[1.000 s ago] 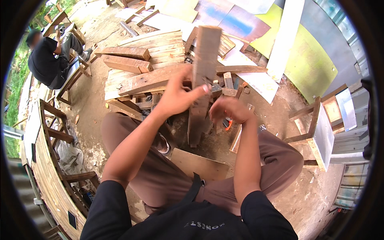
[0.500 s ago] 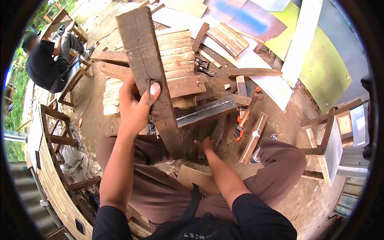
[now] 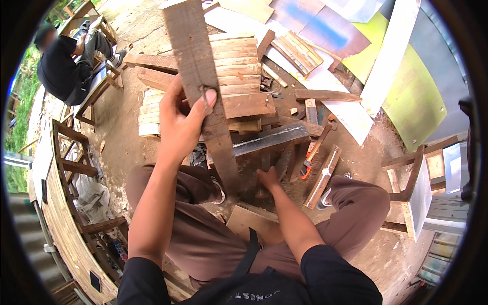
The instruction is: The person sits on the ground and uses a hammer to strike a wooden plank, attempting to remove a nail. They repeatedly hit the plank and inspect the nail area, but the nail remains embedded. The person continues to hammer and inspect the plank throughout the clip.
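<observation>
"Brown timber fills the left hand (image 3: 183, 117), doesn't it?"

"Yes, it grips a long plank (image 3: 192, 43), fingers curled around one edge, thumb pressed across the face at a thin nail (image 3: 205, 94). The plank tilts, its top to the left, its lower end near the left shoe (image 3: 220, 194)."

"And the right hand (image 3: 269, 177)?"

"Low down, just below a dark beam (image 3: 274, 140). I can't tell whether its fingers close on anything."

"What's nearby?"

"A hammer (image 3: 322, 137) and an orange-handled tool (image 3: 306, 169) to the right of the beam, and a slatted wooden panel (image 3: 236, 62) beyond the plank."
</observation>
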Demonstrator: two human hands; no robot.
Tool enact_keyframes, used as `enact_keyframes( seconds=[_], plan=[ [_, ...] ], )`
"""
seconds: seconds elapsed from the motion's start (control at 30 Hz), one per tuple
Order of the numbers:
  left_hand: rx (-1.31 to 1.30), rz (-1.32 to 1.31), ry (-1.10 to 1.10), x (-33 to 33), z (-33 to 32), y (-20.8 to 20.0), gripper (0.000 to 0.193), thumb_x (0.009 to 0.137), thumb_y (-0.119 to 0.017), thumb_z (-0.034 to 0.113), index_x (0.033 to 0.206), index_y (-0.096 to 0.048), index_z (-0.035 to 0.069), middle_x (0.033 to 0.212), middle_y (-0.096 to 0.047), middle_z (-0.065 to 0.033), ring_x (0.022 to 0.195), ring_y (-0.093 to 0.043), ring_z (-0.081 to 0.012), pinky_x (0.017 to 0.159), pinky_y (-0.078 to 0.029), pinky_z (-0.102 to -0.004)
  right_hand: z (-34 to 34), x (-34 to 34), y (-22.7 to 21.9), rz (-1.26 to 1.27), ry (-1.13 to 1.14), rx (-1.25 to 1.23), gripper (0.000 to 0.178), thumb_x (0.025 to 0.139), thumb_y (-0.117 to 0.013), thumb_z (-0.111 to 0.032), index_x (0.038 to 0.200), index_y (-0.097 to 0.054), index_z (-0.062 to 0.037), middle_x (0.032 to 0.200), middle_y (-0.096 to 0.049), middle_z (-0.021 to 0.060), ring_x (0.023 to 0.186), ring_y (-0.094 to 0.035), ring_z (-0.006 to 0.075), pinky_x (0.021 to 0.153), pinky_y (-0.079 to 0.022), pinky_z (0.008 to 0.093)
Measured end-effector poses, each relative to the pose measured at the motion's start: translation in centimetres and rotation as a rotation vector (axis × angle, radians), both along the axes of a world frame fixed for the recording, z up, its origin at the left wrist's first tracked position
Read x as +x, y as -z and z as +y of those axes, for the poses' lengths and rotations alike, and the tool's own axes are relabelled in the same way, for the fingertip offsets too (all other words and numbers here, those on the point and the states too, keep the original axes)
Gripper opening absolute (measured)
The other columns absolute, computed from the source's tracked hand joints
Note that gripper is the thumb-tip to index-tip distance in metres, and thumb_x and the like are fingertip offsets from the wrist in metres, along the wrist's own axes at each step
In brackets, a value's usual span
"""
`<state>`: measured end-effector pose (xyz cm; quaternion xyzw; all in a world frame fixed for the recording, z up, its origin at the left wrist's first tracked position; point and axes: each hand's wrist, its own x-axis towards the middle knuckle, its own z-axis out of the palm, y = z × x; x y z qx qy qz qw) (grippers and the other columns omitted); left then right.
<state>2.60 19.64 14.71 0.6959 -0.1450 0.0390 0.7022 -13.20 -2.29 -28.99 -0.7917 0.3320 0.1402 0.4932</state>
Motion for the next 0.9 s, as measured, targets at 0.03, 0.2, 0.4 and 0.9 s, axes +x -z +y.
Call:
enact_keyframes(
  seconds=[0.03,0.2,0.4,0.9],
  plan=[
    [-0.02,-0.015,0.015,-0.1,-0.3,-0.2,0.05,0.095,-0.08,0.024,0.134,-0.062,-0.003,0.108,-0.073,-0.0068,0.092,-0.066,-0.0093,0.079,-0.054,-0.0255,-0.7,0.4,-1.0,0.009,0.025,0.057,0.077,0.081,-0.079,-0.046,0.125,-0.063,0.0152,0.128,-0.066,0.0351,0.119,-0.066,0.0466,0.101,-0.052,0.0471],
    [-0.046,-0.036,0.052,-0.7,-2.3,-1.1,0.047,0.096,-0.08,0.023,0.131,-0.062,-0.003,0.102,-0.074,-0.008,0.086,-0.067,-0.009,0.076,-0.055,-0.0262,-5.9,0.5,-8.5,0.13,-0.138,0.13,0.064,0.084,-0.077,-0.042,0.122,-0.072,0.0097,0.112,-0.076,0.0241,0.11,-0.073,0.0333,0.092,-0.054,0.0399],
    [0.0,-0.108,0.053,-1.5,-5.3,-2.5,0.039,0.095,-0.078,0.018,0.125,-0.064,-0.005,0.1,-0.074,-0.0083,0.084,-0.067,-0.009,0.072,-0.057,-0.0278,-12.4,-4.8,-21.7,0.302,-0.735,-0.261,0.073,0.09,-0.074,-0.045,0.145,-0.058,0.0002,0.134,-0.069,0.027,0.121,-0.067,0.0397,0.104,-0.05,0.045],
    [-0.002,-0.195,0.157,-2.7,-8.9,-1.2,0.045,0.098,-0.075,0.015,0.136,-0.058,-0.001,0.105,-0.073,-0.004,0.093,-0.065,-0.0077,0.082,-0.053,-0.0266,-27.6,-22.6,-47.1,-0.591,-0.012,0.157,0.091,0.073,-0.09,-0.037,0.145,-0.049,-0.0002,0.124,-0.067,0.0196,0.11,-0.068,0.0288,0.089,-0.06,0.0448]
  ],
)
